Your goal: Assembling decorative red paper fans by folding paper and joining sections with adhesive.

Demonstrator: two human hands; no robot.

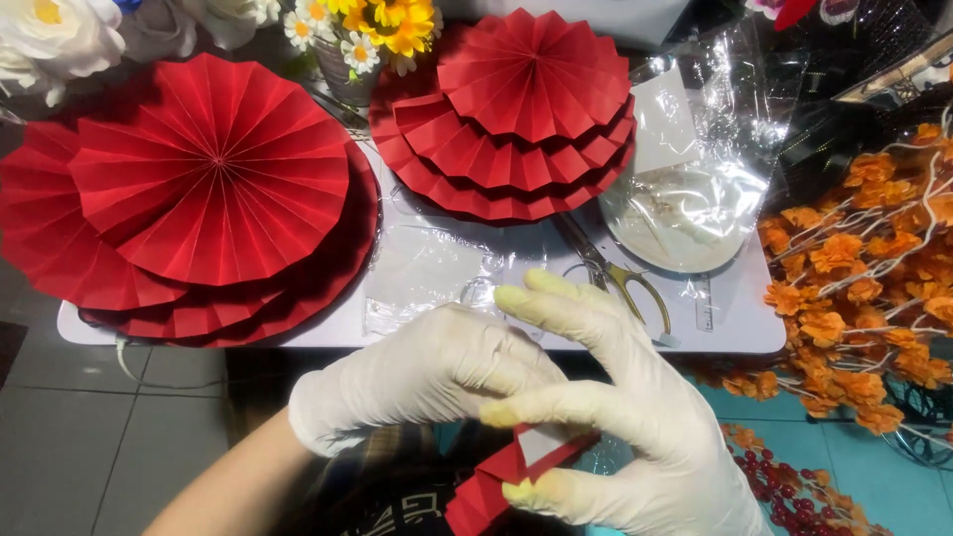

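Both my hands wear white gloves and meet low in the middle of the view. My right hand [635, 417] pinches a folded, pleated red paper piece [501, 486] between thumb and fingers. My left hand [427, 372] is curled against the right one, its fingertips on the same red paper. Most of the paper is hidden behind the hands. Behind them lies a white table [735, 318] carrying finished red pleated paper fans: a large stack [208, 189] at left and a smaller stack [511, 109] at centre.
Gold-handled scissors [620, 278] and a clear ruler [703, 303] lie on the table near a clear plastic bag [685, 189]. Orange artificial flowers [864, 268] crowd the right. White and yellow flowers [377, 25] stand at the back. Red berries [794, 486] lie lower right.
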